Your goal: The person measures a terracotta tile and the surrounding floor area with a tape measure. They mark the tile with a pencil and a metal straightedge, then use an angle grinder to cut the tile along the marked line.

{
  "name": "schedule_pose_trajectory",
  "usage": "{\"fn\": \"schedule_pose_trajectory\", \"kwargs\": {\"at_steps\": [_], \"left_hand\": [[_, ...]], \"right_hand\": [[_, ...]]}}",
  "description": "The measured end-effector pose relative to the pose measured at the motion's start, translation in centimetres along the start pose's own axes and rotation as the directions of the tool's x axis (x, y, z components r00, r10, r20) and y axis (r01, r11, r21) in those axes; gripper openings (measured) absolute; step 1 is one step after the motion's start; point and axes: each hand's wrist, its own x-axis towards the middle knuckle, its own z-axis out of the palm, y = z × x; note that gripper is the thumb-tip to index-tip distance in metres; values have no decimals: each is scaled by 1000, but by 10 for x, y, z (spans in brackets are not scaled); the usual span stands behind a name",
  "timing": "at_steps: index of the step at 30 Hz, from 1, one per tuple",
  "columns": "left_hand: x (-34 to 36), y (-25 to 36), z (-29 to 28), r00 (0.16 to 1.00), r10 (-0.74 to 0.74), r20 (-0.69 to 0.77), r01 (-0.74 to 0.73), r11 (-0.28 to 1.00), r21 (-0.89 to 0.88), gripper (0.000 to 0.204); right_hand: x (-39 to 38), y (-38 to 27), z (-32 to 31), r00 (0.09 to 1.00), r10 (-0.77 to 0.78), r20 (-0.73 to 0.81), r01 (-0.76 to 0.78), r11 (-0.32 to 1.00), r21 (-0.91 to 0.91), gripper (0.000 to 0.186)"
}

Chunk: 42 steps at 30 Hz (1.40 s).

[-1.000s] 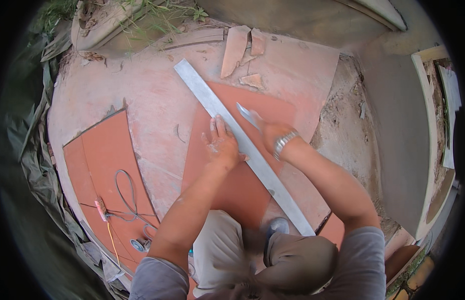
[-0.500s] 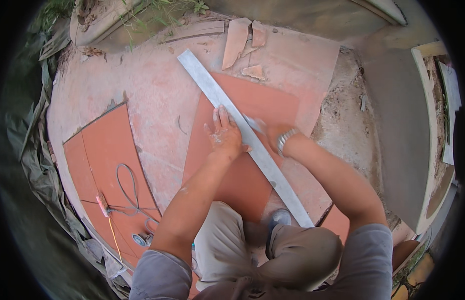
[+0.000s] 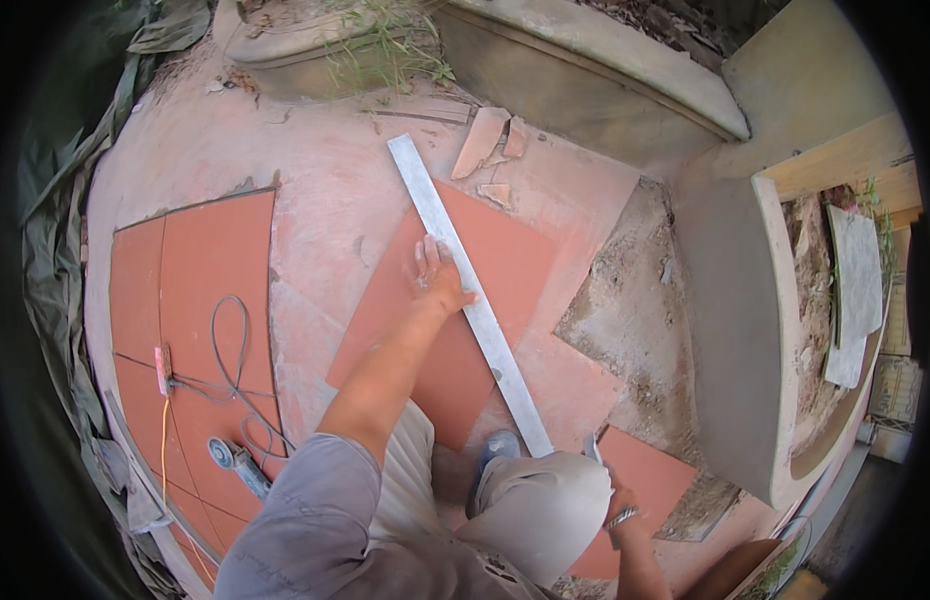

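A long grey metal straightedge (image 3: 475, 290) lies slantwise across a large terracotta tile (image 3: 415, 320). My left hand (image 3: 442, 277) rests on that tile against the left side of the bar, fingers stretched out, the thumb reaching onto the metal. Beside my right knee, my right hand (image 3: 619, 500), with a metal band at the wrist, is low and close to another terracotta tile (image 3: 650, 477). It is closed on a small light-grey tool (image 3: 592, 447) whose exact kind I cannot make out. My knee hides part of its fingers.
Laid tiles (image 3: 215, 270) on the left carry a looped cable (image 3: 225, 345), a pink socket block (image 3: 163, 370) and a blue-grey power tool (image 3: 237, 465). Broken tile pieces (image 3: 482, 143) lie beyond the straightedge. A low curved wall (image 3: 730, 330) stands at right.
My right hand has left the straightedge's right side and come back toward me beside my knee, still with the pale tool. My left hand stays on the tile and bar. The view has shifted right.
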Motion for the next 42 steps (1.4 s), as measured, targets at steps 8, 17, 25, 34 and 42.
{"fn": "schedule_pose_trajectory", "kwargs": {"at_steps": [8,17,25,34,42], "left_hand": [[-67,38,81,933,-336,125,340,716,-609,83],[-68,-5,89,919,-350,183,364,574,-733,75],[-89,-143,53,941,-332,60,61,-8,-998,48],[-96,-344,-59,764,-618,-185,-210,33,-977,61],[-212,-299,85,879,-471,-76,71,285,-956,31]], "right_hand": [[-64,107,105,991,-119,56,127,976,-179,50],[-81,78,64,949,316,8,-307,914,264,53],[-74,54,50,926,376,42,-371,882,289,43],[-74,42,51,957,289,-25,-268,914,303,30],[-74,52,56,976,193,-102,-138,907,397,27]]}}
